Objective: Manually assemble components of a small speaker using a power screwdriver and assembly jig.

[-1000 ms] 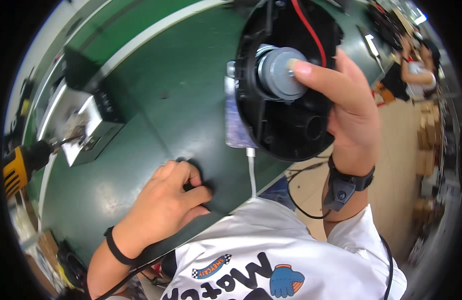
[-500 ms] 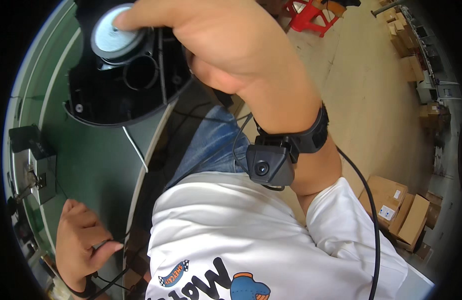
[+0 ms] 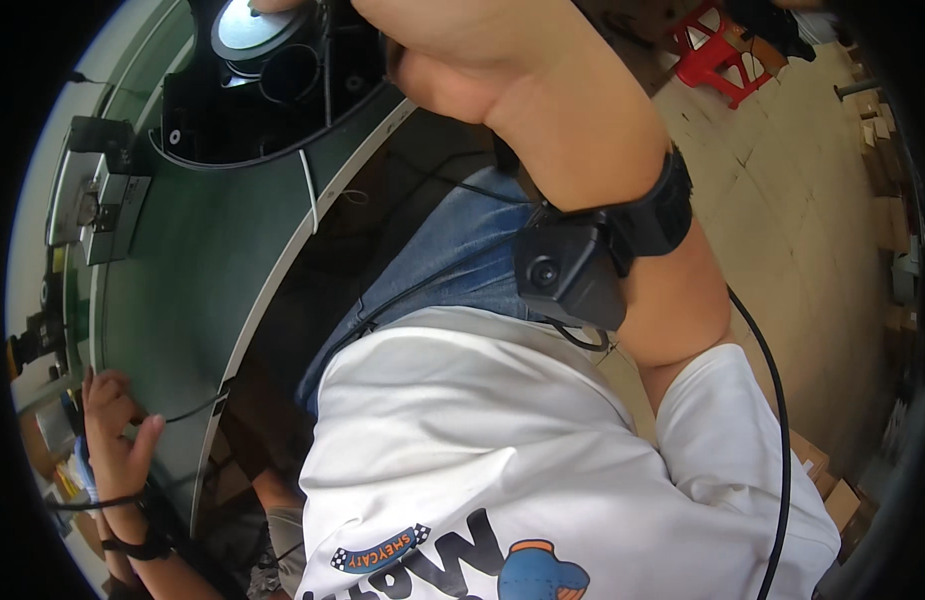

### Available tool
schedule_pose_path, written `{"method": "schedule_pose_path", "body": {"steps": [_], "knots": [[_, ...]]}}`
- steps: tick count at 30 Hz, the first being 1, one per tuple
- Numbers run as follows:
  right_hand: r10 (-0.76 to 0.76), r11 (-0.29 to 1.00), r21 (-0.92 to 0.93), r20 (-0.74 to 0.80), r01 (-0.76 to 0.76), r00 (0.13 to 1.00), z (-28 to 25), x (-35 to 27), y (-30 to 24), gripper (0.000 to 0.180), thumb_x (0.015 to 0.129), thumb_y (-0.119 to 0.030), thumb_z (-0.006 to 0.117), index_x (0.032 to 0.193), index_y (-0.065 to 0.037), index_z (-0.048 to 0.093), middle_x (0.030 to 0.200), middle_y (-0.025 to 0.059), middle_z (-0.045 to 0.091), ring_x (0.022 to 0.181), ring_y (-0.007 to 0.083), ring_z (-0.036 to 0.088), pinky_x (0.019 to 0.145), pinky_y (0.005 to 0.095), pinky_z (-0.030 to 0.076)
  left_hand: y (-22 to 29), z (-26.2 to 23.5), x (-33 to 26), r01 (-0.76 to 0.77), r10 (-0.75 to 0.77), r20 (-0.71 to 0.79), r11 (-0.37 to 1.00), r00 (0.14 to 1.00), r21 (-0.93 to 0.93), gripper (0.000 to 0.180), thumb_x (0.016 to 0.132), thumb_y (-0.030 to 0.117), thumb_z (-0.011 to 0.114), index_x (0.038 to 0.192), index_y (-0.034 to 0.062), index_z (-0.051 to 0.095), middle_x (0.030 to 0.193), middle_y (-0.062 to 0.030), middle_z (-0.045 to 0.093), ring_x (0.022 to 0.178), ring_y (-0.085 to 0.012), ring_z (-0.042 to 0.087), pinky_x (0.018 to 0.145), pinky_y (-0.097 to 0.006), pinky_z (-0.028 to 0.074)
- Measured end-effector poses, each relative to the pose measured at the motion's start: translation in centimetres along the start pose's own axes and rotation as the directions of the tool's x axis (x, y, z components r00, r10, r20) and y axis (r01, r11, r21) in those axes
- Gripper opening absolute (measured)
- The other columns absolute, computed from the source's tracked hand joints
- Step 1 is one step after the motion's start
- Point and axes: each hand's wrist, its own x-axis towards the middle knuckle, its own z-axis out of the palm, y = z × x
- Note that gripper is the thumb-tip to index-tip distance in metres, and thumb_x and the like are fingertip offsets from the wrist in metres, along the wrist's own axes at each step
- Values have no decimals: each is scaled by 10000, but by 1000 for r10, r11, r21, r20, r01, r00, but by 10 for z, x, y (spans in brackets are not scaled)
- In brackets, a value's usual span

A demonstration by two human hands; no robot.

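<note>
Closest to the viewer is the person's own white printed T-shirt [image 3: 482,450], filling the lower middle, with blue jeans [image 3: 452,260] showing just above it. A thin black cable [image 3: 777,420] runs down the shirt's right side from a small black camera unit [image 3: 567,270] strapped by a dark band to the right forearm.

Down at the lower left, the left hand [image 3: 117,430] rests on the near edge of the green workbench [image 3: 182,290], fingers curled loosely and thumb out. It seems planted there for steadiness; a thin dark wire passes just beside the fingers, but I cannot tell whether they pinch it. A dark strap circles that wrist.

The right arm goes up and across the picture, elbow bent, forearm turned so its underside faces the viewer. The right hand [image 3: 432,50] is at the top edge, bunched over the black round housing [image 3: 272,110], which sits on the bench near its curved edge. The fingertips are cut off by the frame, so whether they grip the housing or only press on it is not clear. A silver disc-shaped motor [image 3: 250,28] is seated in the housing's top, beside an empty round socket [image 3: 289,72].

Farther left on the bench stands a small grey metal fixture [image 3: 102,205]. Beyond the arm, on the tan tiled floor, are a red plastic stool [image 3: 717,55] and cardboard boxes [image 3: 817,480].
</note>
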Motion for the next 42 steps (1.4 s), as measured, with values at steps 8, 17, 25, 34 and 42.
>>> {"method": "schedule_pose_path", "body": {"steps": [8,17,25,34,42], "knots": [[-55,996,79,109,46,992,7,9,1,116,841,-5,581,841,83,656,798,78,652,730,150,603,677,287,476,14,27,-19,200,-67,-368,920,928,338,316,624,-25,731,833,19,499,1400,-221,458,1284,-453,440,1036,-494,395],[258,966,25,-145,-257,955,22,15,11,313,833,20,662,1141,29,607,1012,100,698,911,186,684,828,322,542,28,78,9,378,-601,-289,738,745,-560,490,808,98,752,1222,-10,512,891,-84,613,767,-142,565,702,-284,487],[510,847,134,73,-515,857,42,48,57,385,854,14,640,1233,-20,576,1106,71,671,956,164,661,865,333,539,-19,38,82,222,-394,112,246,912,-944,351,896,84,673,1217,-22,581,760,32,552,683,-65,509,643,-202,418],[626,748,168,145,-642,766,51,109,87,366,887,-35,637,1248,-38,580,1131,79,674,998,184,665,893,354,536,-44,-27,173,25,-583,-78,166,809,-986,335,980,264,600,1225,37,573,779,54,493,593,-36,426,516,-203,352],[632,741,183,137,-647,763,56,155,98,375,897,-59,634,1265,-51,560,1143,84,662,1019,191,658,899,369,541,-83,-103,207,315,-568,-583,817,581,-483,264,899,217,658,889,-44,696,567,-76,557,506,-174,487,536,-335,417]]}}
